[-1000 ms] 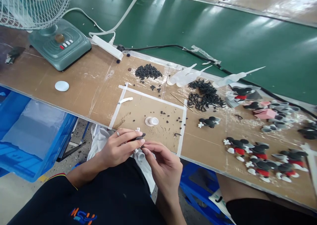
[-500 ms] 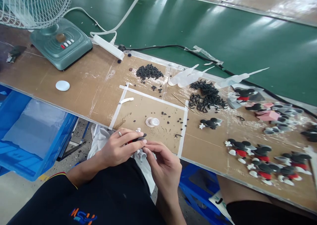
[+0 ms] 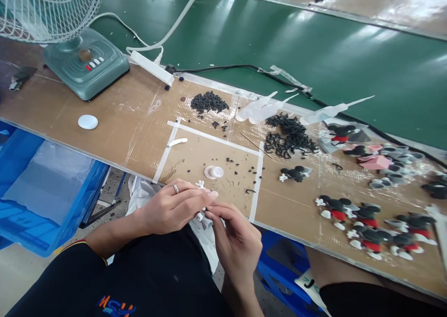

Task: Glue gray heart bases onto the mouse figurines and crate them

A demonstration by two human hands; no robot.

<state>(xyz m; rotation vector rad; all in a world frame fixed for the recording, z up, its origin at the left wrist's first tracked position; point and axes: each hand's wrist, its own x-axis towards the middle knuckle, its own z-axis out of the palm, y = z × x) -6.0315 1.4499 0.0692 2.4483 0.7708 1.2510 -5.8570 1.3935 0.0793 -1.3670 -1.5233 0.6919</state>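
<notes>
My left hand, with a ring on one finger, is closed around a small mouse figurine. Most of the figurine is hidden under my fingers; a white gloved hand of it pokes out above them and another white part below. Thumb and fingers of my right hand are pinched together against the figurine's right side; what lies between those fingertips is hidden. Just beyond my hands, a small whitish cup stands on the taped cardboard square, among scattered tiny black bits.
Behind the square are a pile of black beads, a heap of curved black strips and pointed translucent bottles. Several mouse figurines lie at right. A fan, white disc and blue crate are at left.
My left hand has shifted slightly right and its fingers now cover the figurine's dark and red parts. My right hand stays pinched against it, moved slightly right.
</notes>
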